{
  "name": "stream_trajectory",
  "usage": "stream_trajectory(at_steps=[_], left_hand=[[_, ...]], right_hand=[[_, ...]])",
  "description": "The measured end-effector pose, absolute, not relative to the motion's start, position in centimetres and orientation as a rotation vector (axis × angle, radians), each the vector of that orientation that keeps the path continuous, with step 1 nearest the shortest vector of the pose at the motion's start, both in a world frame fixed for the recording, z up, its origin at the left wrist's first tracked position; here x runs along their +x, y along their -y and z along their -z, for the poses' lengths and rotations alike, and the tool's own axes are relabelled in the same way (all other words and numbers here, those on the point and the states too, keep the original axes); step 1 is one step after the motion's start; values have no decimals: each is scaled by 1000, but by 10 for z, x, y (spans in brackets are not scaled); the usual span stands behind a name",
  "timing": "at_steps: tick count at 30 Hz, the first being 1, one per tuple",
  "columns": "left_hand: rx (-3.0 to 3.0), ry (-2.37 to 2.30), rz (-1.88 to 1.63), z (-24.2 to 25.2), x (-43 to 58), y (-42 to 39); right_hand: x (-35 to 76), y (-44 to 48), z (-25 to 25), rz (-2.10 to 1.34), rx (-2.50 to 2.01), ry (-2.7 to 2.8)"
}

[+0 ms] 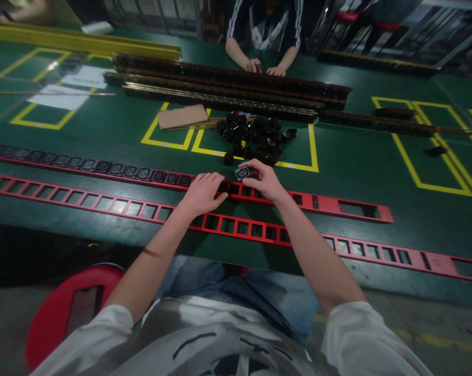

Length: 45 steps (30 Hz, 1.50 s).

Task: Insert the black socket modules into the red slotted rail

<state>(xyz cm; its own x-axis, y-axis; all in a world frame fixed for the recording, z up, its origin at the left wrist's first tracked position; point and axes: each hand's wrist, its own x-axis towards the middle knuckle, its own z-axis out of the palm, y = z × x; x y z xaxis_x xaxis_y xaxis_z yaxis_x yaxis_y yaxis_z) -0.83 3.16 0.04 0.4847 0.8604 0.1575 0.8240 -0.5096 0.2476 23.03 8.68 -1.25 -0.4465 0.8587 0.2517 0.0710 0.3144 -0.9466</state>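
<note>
Between the thumb and fingers of my right hand (262, 180) is a black socket (242, 173), its face turned up, held just above the upper red frame (326, 202). My left hand (204, 194) rests on that same frame, with its fingers around a dark piece (222, 187) at an opening; how firmly it grips is hard to see. Left of this hand, a row of black sockets (144, 173) fills the frame's openings. Nearer to me lies a second red frame (259, 230) with open slots. Beyond my hands is a pile of black sockets (255, 136).
Long dark rails (228, 83) cross the table behind the pile, near a cardboard piece (183, 116). Across the table are another person's hands (275, 70). White papers (58, 97) lie at the left. A red stool (50, 318) holding a phone (83, 309) stands at lower left.
</note>
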Motion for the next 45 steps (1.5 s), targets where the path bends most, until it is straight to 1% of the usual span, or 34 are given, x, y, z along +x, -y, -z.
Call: stream_trajectory(at_steps=[6,14,20,26,40,45], left_hand=[[2574,-1476,-420,-3,-9,-30],[2559,-1600,-431,-8,-12,-27],[2553,-1603,-430,-4,-12,-30],[2532,-1600,-439,-5,-12,-30],[2538,-1625,-415,-7,-10,-28],[2554,-1625,-433,-7,-10,-28]], right_hand=[[229,-87,16,-1242,-857,1766],[226,-86,15,-1281,-865,1735],[226,-85,13,-1291,-838,1636],[226,-82,9,-1373,-779,1648],[224,-82,8,-1419,-760,1598],[223,-80,7,-1466,-816,1530]])
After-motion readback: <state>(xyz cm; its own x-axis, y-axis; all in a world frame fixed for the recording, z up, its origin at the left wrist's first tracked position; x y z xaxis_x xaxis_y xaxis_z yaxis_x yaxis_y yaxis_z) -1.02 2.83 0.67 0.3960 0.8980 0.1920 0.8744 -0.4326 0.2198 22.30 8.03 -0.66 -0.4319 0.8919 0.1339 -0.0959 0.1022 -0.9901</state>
